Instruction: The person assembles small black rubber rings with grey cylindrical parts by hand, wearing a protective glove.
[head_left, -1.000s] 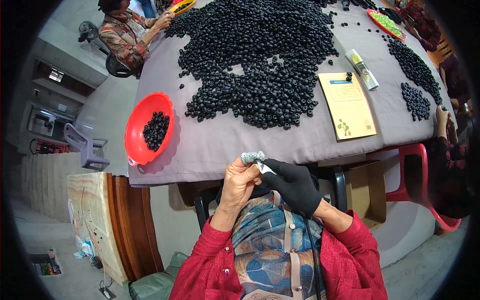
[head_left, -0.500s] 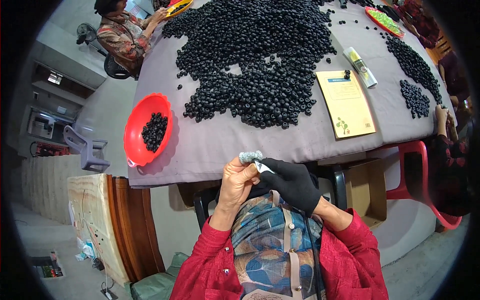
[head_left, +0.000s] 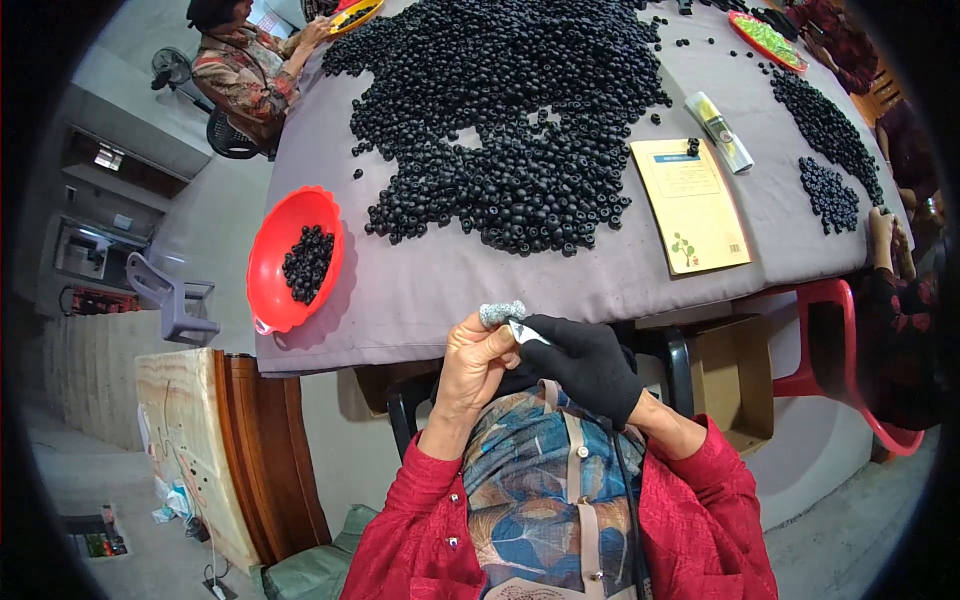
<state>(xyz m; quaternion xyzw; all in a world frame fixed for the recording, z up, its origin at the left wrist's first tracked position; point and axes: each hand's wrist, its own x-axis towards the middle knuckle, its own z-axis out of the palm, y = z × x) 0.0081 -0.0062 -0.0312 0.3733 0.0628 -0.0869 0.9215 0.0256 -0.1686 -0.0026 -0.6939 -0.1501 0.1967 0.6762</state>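
Note:
My left hand (head_left: 478, 357) is bare and pinches a small grey wrapped piece (head_left: 501, 313) at its fingertips, just below the table's near edge. My right hand (head_left: 580, 358), in a black glove, meets it and holds a small white-tipped tool (head_left: 527, 333) against that piece. A big heap of black ring-shaped parts (head_left: 510, 110) covers the middle of the grey table (head_left: 440, 290). A red dish (head_left: 272, 275) with a few of the same black parts sits at the table's left corner.
A yellow booklet (head_left: 692, 203) and a rolled packet (head_left: 719, 130) lie right of the heap, with smaller black piles (head_left: 828, 150) beyond. Another person (head_left: 245, 75) works at the far left; a further person's arm (head_left: 885, 250) rests at the right. A red stool (head_left: 835, 350), cardboard box (head_left: 730, 380) and wooden board (head_left: 220, 450) stand below.

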